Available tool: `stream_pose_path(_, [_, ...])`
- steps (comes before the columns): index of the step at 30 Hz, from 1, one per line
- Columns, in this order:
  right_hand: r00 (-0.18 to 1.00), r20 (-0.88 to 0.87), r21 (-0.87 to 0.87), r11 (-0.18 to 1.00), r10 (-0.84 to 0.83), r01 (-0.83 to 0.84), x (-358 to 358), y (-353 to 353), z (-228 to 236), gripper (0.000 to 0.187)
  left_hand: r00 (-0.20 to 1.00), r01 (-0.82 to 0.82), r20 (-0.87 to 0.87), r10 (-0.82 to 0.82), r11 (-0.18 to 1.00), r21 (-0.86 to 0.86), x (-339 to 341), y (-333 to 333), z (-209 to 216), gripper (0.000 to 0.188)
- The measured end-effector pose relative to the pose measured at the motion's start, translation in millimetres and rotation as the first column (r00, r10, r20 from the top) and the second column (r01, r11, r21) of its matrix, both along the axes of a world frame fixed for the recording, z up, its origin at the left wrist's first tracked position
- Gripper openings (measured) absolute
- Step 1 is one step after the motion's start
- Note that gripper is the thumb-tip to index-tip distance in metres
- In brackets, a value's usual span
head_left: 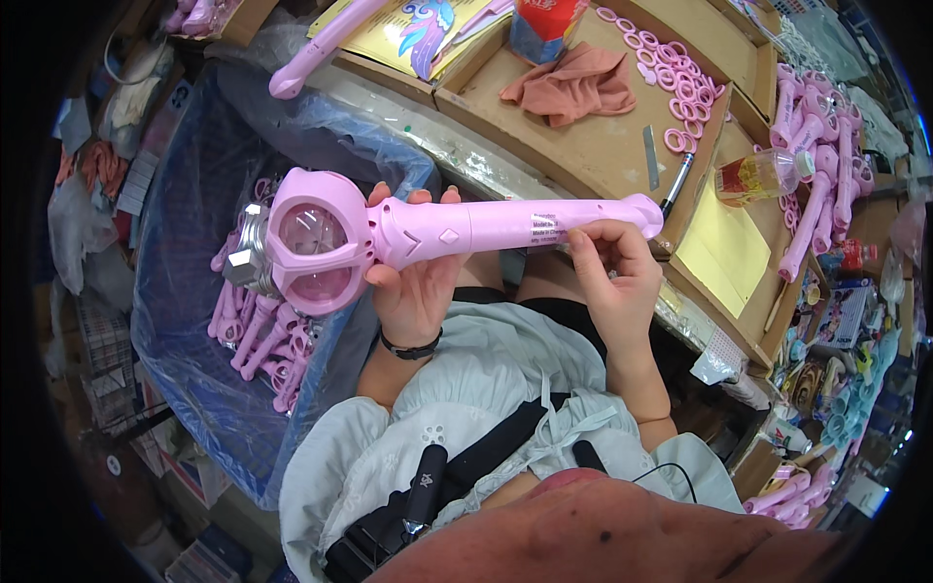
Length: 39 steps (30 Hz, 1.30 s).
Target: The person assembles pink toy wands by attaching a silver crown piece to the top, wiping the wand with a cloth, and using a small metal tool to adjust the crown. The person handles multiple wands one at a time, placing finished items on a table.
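A pink toy wand [491, 225] lies level in front of my body, its clear round head and silver faceted tip pointing left. My left hand [418, 301] is closed around the handle just below the head, fingers behind and thumb in front. With bent fingers, my right hand [622, 277] pinches at the handle near its far right end, beside a small white printed label [547, 227] on the shaft. Whether the fingertips hold the label's edge or only press on the handle, I cannot tell.
To the left, a blue plastic-lined bin [209, 418] holds several pink wands [267, 335]. Cardboard trays carry pink rings [685, 92], an orange cloth [573, 85], a metal blade [651, 157], a pen [678, 183], yellow paper [721, 255] and a bottle [758, 178]. More wands [821, 146] lie right.
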State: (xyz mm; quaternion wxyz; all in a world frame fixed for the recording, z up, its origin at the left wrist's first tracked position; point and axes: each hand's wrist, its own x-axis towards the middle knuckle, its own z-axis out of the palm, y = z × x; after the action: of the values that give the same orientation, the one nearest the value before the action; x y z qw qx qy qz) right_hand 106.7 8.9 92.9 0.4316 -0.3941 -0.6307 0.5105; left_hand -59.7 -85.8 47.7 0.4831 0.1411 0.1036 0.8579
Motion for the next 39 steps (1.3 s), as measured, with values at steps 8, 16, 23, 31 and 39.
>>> stream_pose_path(8, [0.946, 0.300, 0.103, 0.990, -0.126, 0.099, 5, 1, -6, 0.025, 0.988, -0.012, -0.151, 0.023, 0.997, 0.072, -1, 0, 1, 0.081])
stream_pose_path(16, [0.952, 0.207, 0.556, 0.828, -0.224, 0.074, 60, 35, 2, 0.034, 0.984, 0.052, -0.174, -0.033, 0.993, 0.104, -48, 2, 29, 0.086])
stream_pose_path(23, [0.746, 0.575, 0.304, 0.759, 0.336, -0.576, 27, 28, 3, 0.061, 0.866, 0.224, -0.451, -0.214, 0.974, -0.032, -47, 40, 67, 0.072])
stream_pose_path(31, [0.945, 0.312, 0.484, 0.872, -0.093, -0.074, -25, -13, -40, 0.046, 0.526, -0.469, -0.832, 0.176, 0.876, -0.112, 27, 80, 30, 0.054])
stream_pose_path(39, [0.896, -0.065, -0.167, 0.881, 0.439, -0.443, -5, -26, -30, 0.041, 0.810, 0.002, -0.585, -0.033, 0.999, -0.054, 12, 85, 7, 0.076])
